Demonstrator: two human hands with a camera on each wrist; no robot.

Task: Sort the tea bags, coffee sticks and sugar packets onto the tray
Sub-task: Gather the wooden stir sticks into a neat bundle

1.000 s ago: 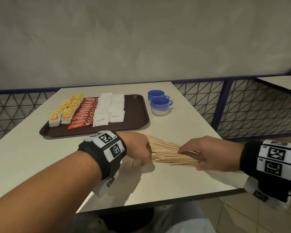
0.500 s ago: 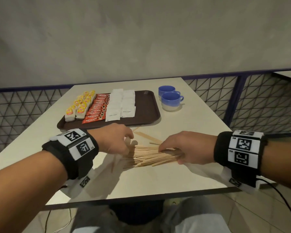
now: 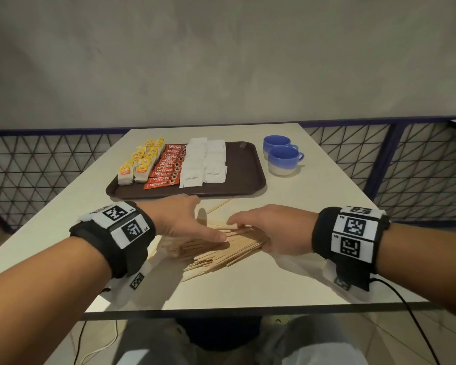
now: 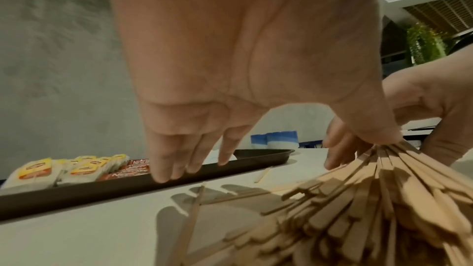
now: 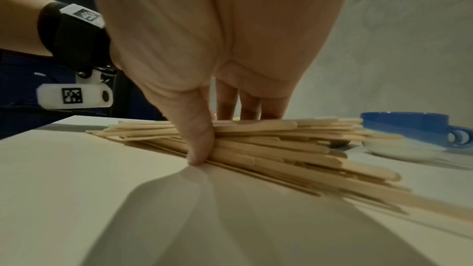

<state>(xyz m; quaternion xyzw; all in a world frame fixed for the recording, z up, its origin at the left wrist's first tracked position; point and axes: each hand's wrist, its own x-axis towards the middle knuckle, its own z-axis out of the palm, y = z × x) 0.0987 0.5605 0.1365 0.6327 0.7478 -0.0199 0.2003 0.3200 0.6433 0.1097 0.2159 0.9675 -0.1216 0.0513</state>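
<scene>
On the pale table (image 3: 287, 280), the tray (image 3: 250, 177) already held your sorted tea bags (image 3: 140, 167), coffee sticks (image 3: 166, 169) and sugar packets (image 3: 203, 164). Your left hand (image 3: 179, 219) had slackened and opened beside the wooden stirrers (image 3: 216, 248), which your right hand (image 3: 269, 230) pinched together, one stray (image 3: 219, 205) escaping.

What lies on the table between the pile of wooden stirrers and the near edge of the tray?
One stray stirrer lies alone on the bare table, apart from the pile of stirrers and close to the tray; the head view shows it.
</scene>
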